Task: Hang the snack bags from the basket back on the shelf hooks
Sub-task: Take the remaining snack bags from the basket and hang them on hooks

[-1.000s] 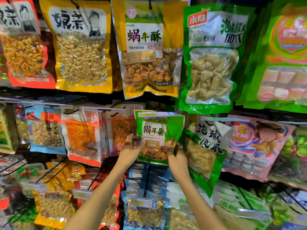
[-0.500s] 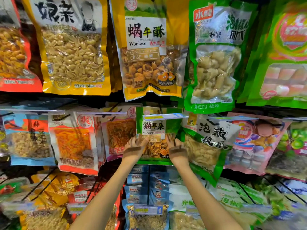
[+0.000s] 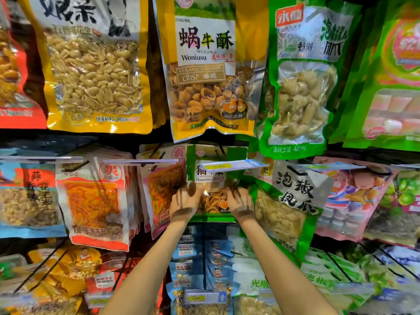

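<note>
Head view looks at a snack shelf, with two bare forearms reaching up from the near edge to the middle row. The left hand (image 3: 184, 202) and right hand (image 3: 241, 204) are raised side by side, backs toward the camera. Between them is one green snack bag (image 3: 214, 202), upright and held by its two side edges. The left fingers (image 3: 192, 187) curl onto the bag's left edge and the right fingers (image 3: 231, 184) onto its right edge. Motion blur smears the fingertips, so how far they wrap cannot be told.

The bag sits in the middle row, under the Woniusu bag (image 3: 211, 87). A black wire hook (image 3: 220, 151) crosses its top, and one price tag (image 3: 234, 165) covers part of its label. Whether the hook passes through the bag's hole cannot be told.

Five bags show in the top row. A red bag (image 3: 13, 87) is cut off at the left, then come a yellow peanut bag (image 3: 93, 71) and the Woniusu bag. Right of those are a green chicken-feet bag (image 3: 302, 98) and a bright green bag (image 3: 391, 87) cut off at the right.

Just right of the held bag, a green-and-black bag (image 3: 286, 210) hangs tilted. On the left, an orange pink-edged bag (image 3: 163, 189) touches the left hand. Lower rows are blurred and hard to read.
</note>
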